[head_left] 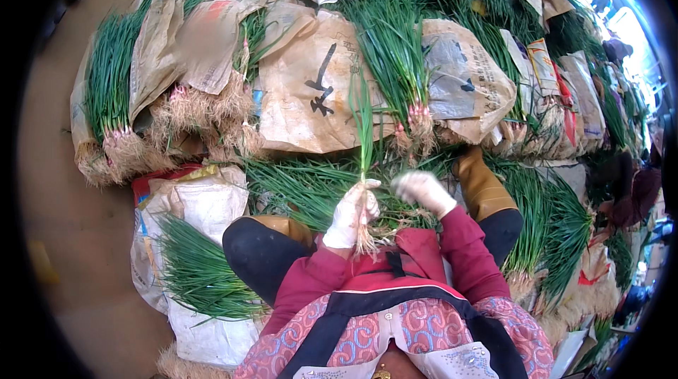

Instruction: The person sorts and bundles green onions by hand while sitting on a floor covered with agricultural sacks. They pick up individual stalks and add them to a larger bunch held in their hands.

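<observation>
My left hand (346, 221), in a white glove, is closed around a small bunch of green onions (364, 128) in front of my lap. Their green leaves point away from me, and the pale stringy roots hang below my fingers. To the right, slightly apart from the bunch, is my white-gloved right hand (426, 193). Motion smears its fingers, so whether they hold anything is unclear. Loose green onions (304, 185) lie beneath and beyond both hands, between my brown boots (482, 185).
Ahead, rooted onion bundles (399, 61) lie among tan paper sacks (321, 89). A leafy pile (205, 269) rests on white sacking (212, 340) at my left. More bundles (533, 217) line my right side. Brown floor (78, 238) runs along the far left.
</observation>
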Demonstrator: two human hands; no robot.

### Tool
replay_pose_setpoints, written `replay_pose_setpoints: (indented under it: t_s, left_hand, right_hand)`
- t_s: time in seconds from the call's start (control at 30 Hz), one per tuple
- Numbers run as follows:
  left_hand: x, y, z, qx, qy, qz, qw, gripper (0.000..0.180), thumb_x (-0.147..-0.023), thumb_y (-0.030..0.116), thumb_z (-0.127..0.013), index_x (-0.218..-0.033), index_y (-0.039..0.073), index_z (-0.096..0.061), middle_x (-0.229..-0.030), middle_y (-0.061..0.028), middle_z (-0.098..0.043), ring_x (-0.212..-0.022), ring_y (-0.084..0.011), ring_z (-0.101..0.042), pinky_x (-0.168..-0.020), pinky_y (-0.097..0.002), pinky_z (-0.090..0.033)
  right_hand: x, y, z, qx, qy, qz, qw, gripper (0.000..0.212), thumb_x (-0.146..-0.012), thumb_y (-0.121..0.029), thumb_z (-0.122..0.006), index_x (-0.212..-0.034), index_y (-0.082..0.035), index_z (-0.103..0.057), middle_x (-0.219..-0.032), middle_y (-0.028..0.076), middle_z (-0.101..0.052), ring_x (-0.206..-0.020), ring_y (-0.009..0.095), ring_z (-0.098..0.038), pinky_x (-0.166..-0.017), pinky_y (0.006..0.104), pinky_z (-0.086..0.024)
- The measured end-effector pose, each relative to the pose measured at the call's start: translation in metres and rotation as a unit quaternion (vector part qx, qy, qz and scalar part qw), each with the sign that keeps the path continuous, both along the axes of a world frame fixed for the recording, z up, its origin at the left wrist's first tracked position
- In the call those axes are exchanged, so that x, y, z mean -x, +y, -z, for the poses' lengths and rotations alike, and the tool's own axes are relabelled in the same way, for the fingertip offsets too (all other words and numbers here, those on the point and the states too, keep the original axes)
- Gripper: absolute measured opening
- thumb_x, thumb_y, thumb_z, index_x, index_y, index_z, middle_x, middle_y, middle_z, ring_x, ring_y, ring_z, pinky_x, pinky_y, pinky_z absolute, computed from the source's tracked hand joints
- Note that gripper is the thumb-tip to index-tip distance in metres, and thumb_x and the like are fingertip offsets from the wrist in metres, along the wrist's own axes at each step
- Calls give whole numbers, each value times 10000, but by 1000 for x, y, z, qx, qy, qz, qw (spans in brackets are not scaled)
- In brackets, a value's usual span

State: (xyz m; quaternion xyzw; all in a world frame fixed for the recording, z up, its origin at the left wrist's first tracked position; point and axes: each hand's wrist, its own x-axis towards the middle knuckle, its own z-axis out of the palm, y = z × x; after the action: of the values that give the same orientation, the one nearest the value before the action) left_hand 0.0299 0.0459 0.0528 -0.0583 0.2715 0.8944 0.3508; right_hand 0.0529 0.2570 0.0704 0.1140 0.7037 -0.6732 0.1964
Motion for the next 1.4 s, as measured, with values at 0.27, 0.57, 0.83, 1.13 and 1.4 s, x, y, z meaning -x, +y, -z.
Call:
replay_pose_setpoints:
  t_s: [0.27, 0.57, 0.83, 1.13, 1.4]
  left_hand:
    - [10, 11, -5, -55, -39, 54, 996, 430, -974, 319, -358, -1256, 4, -436, -604, 12, -395, -414, -93, -331, -436, -247, -318]
    - [24, 43, 10, 85, -98, -27, 991, 293, -968, 340, -406, -925, 81, -536, -495, 44, -324, -353, -75, -267, -343, -231, -233]
    - [44, 40, 37, 98, -171, -127, 972, 261, -948, 358, -448, -830, 134, -511, -497, 42, -341, -345, -78, -249, -333, -240, -231]
    - [48, 43, -10, 150, 125, -214, 957, 253, -937, 259, -509, -1068, 47, -551, -593, 53, -430, -469, -14, -367, -408, -165, -309]
    - [57, 48, 6, 86, 15, -60, 994, 355, -934, 285, -502, -1191, 40, -488, -543, 61, -372, -405, -36, -328, -382, -197, -283]
  right_hand:
    - [29, -21, 5, 86, -69, 80, 991, 443, -920, -429, -483, -1141, -62, -597, -924, 55, -654, -699, 106, -588, -636, 244, -474]
    - [63, -46, 10, 95, 31, 208, 973, 139, -864, -92, -613, -756, -18, -566, -673, 7, -561, -612, 85, -539, -552, 216, -443]
    - [55, -24, -22, 50, 151, 349, 923, 105, -871, -144, -611, -811, -59, -615, -740, -8, -607, -636, 59, -552, -642, 220, -459]
    - [78, 54, 19, -314, 97, 72, 942, 440, -853, -367, -558, -1156, -49, -582, -1089, 172, -620, -1027, 317, -582, -909, 359, -432]
    - [171, 134, 95, -205, -33, 291, 934, 360, -851, -262, -616, -1080, 15, -589, -850, 78, -645, -692, 142, -591, -599, 263, -473]
